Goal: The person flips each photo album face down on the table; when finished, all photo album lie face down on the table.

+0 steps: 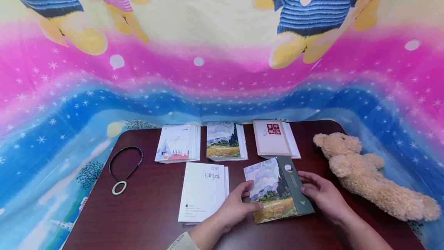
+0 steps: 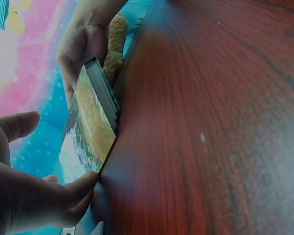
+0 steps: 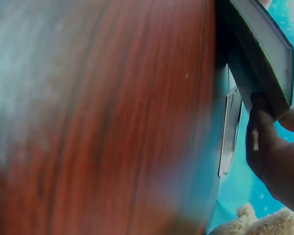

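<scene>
A photo album [image 1: 268, 192] with a painted landscape cover and dark green spine strip lies slanted at the near right of the table. My right hand [image 1: 322, 194] pinches its right edge; in the right wrist view, fingers [image 3: 261, 122] are under it and the thumb above. That side is raised off the table. At the left edge, my left hand [image 1: 236, 205] touches the album with its fingertips [image 2: 90, 182], while its thumb [image 2: 22, 125] stands apart above the cover. Left of the album lies a white book [image 1: 201, 192] with Chinese lettering, partly behind the left hand.
Along the back of the dark red table [image 1: 138, 219] lie a tent-picture book [image 1: 173, 144], another landscape album [image 1: 222, 140] and a beige book [image 1: 272, 138] with red characters. A black headband [image 1: 111, 161] and pale ring [image 1: 119, 188] lie left; a teddy bear [image 1: 367, 176] lies right.
</scene>
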{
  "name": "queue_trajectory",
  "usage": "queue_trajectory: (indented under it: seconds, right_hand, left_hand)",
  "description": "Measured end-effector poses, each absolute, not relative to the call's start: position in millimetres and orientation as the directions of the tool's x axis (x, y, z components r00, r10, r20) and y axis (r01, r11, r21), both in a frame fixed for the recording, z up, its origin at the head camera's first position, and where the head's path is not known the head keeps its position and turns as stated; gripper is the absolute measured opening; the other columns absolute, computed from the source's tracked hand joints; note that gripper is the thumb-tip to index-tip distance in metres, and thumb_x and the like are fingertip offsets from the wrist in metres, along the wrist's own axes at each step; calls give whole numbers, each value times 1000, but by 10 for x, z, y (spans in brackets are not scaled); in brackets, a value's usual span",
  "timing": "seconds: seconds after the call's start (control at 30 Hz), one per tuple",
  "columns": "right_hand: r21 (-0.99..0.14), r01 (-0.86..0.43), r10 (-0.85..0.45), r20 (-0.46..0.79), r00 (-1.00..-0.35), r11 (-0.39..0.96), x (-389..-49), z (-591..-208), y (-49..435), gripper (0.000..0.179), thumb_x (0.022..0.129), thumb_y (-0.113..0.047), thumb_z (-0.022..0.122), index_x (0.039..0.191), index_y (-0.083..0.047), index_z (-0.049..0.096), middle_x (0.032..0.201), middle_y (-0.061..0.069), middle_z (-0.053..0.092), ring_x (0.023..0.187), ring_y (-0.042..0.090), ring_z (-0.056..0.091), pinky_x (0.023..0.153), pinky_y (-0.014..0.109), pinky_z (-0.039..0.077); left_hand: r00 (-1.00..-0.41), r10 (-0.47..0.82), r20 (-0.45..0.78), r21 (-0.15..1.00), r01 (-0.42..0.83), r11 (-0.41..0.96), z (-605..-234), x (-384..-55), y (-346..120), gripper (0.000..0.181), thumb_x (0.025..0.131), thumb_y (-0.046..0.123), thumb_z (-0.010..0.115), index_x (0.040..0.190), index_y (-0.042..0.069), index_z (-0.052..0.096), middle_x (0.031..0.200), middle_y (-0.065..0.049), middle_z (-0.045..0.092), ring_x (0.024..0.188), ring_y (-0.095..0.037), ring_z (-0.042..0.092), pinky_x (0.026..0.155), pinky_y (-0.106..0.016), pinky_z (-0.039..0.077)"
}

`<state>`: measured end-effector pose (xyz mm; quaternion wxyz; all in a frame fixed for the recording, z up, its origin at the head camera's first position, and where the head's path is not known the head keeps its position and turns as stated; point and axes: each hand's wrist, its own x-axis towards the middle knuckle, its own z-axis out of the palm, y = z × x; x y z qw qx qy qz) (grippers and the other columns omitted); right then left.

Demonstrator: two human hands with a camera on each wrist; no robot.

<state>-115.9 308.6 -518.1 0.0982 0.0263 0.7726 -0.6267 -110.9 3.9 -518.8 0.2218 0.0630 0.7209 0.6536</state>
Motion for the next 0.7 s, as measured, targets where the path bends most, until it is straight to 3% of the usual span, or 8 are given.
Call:
queue_trajectory:
  seconds: [0.43,0.7]
  right_hand:
    - [-882,182,-111,-253,-961,434,-1231,-5210,3151,66,93,-7,75,149,10,44,136,27,58,96,21,65,76,28,55]
    - [-857,172,-156,-279,-948,486,-1274,-5234,3175,70,92,-10,77,148,13,43,134,27,59,94,22,65,74,28,54]
  left_hand:
    - [-893,381,-240,969,-195,154,-5150,-1126,29,81,80,16,84,152,8,50,144,-17,53,134,-35,48,104,-49,46]
    - [-901,372,-221,973,-177,150,-5190,-1162,12,81,80,18,84,153,8,49,147,-17,52,133,-35,48,104,-49,46]
